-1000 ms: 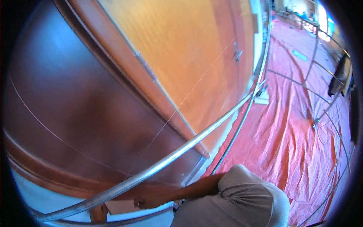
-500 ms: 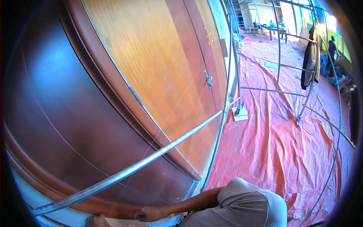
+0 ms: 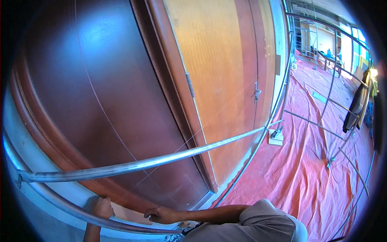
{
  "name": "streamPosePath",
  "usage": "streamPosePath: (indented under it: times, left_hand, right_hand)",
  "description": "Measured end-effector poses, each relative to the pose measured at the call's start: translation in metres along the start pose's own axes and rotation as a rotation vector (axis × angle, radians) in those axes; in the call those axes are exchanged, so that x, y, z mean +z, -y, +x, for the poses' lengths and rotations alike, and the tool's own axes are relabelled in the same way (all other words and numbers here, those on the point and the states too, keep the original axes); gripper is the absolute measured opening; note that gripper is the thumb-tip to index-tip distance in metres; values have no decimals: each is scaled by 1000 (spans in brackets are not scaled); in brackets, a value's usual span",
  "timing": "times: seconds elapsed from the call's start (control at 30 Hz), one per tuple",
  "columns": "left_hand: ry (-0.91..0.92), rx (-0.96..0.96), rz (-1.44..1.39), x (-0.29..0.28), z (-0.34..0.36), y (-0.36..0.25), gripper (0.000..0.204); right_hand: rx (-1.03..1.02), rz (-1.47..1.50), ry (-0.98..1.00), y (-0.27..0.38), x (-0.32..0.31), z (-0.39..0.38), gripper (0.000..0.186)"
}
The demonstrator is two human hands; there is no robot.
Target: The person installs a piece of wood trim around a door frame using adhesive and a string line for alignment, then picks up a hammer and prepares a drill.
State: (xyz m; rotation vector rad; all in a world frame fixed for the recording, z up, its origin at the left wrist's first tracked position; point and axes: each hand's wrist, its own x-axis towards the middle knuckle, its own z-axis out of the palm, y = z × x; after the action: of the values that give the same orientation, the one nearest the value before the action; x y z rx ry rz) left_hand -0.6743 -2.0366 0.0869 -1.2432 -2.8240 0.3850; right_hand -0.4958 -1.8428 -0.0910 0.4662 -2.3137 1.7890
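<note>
My left hand (image 3: 102, 207) is closed in a fist beside the reddish-brown trim (image 3: 86, 188) that edges a dark brown panel (image 3: 117, 97). It lies behind a curved metal tube (image 3: 64, 205). To its right, my right hand (image 3: 163, 215) reaches in from a grey sleeve (image 3: 258, 220), with its fingers bent and close together near the lower trim. Whatever either hand may hold is too small or hidden to make out. A thin pale line (image 3: 181, 147) runs slantwise across the panel and the door; I cannot tell whether a hand holds it.
A straight metal tube (image 3: 133, 166) crosses in front of the panel and the light wooden door (image 3: 213, 60) with its lever handle (image 3: 256, 93). A wrinkled red sheet (image 3: 298, 165) covers the floor. A jacket (image 3: 356, 103) hangs on scaffolding; one scaffold foot stands on a white board (image 3: 275, 139).
My view has swung left, so the door and scaffolding sit further right. The left hand and forearm now show more fully, higher in the picture. The right hand stays near the trim.
</note>
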Motion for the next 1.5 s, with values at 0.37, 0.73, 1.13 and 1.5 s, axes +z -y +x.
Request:
streamPosePath:
  times: [0.37, 0.73, 1.13, 1.5]
  left_hand:
    - [26, -33, -270, 37, -29, 59, 17]
    - [-424, -164, -1043, 74, -45, 34, 15]
    - [31, -708, -1937, 101, -5, 44, 31]
    - [112, -803, -1778, 75, -15, 35, 30]
  right_hand:
    - [118, -34, 29, -11, 15, 7, 25]
    - [153, 227, -39, 15, -8, 15, 16]
    - [366, 437, -60, -7, -3, 19, 16]
    - [345, 479, -56, -11, 6, 15, 12]
